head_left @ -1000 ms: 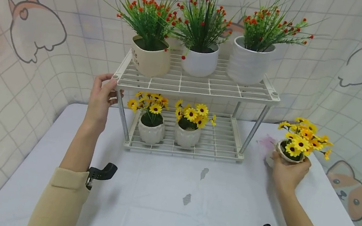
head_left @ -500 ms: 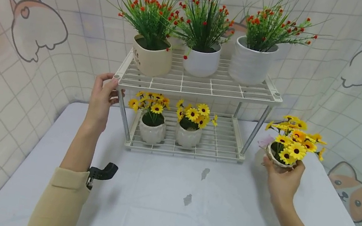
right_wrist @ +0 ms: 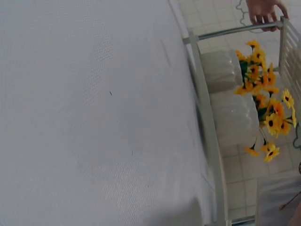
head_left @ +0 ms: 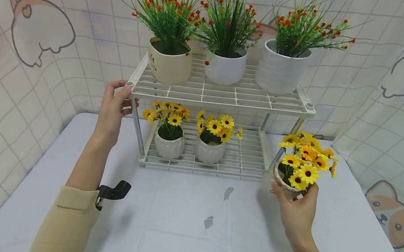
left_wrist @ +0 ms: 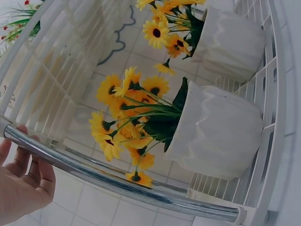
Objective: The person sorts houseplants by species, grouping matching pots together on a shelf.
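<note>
My left hand [head_left: 113, 105] grips the front left corner of a white two-tier wire rack [head_left: 222, 101]. In the left wrist view its fingertips [left_wrist: 46, 176] curl by the top of the chrome post. My right hand [head_left: 297, 211] holds a small pot of yellow daisies [head_left: 304, 164] from the front, thumb and fingers around its sides. This pot overlaps the rack's front right post in the head view. Two similar whitish pots of yellow daisies, one on the left [head_left: 168, 146] and one mid-shelf [head_left: 209, 150], stand on the lower tier.
On the upper tier stand three pots with red-flowered grass: a cream one [head_left: 169, 66], a white one [head_left: 225, 69] and a ribbed white one [head_left: 281, 72]. A white cloth covers the table [head_left: 168, 235]. Behind hangs a tile-patterned curtain [head_left: 91, 47].
My right hand has carried the daisy pot leftward from the table's right side to the rack's right end. My left hand stays on the rack's corner.
</note>
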A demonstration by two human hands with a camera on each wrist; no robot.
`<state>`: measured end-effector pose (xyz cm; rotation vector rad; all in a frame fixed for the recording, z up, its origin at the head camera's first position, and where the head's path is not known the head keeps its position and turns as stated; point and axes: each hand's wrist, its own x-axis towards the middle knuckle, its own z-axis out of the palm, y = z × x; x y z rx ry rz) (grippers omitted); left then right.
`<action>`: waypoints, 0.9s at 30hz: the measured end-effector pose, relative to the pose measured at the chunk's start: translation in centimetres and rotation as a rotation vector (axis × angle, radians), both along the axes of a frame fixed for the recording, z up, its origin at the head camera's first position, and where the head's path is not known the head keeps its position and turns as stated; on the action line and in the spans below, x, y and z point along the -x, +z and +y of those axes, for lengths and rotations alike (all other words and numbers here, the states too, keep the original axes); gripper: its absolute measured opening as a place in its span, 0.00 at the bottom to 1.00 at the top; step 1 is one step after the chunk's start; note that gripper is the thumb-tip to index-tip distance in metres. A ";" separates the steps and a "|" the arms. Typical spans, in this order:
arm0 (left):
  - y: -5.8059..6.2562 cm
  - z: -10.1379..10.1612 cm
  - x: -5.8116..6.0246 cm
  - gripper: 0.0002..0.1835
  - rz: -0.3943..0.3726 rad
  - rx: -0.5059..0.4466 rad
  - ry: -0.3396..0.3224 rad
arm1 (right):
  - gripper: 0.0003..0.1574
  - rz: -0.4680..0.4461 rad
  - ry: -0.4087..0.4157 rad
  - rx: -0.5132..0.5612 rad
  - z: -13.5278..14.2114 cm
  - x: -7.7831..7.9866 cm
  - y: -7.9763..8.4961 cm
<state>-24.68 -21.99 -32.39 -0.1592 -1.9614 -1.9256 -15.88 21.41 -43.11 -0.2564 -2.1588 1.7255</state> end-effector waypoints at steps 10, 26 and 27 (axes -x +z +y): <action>-0.1 0.0 0.1 0.19 0.008 0.010 0.003 | 0.57 0.019 0.072 -0.035 -3.3 1.0 -0.1; 0.0 0.0 -0.1 0.19 0.010 -0.013 -0.004 | 0.57 0.022 -0.001 0.002 -6.8 6.3 -2.1; 0.0 0.0 -0.1 0.19 0.011 -0.016 -0.006 | 0.56 0.037 -0.008 0.016 -7.0 6.7 -2.1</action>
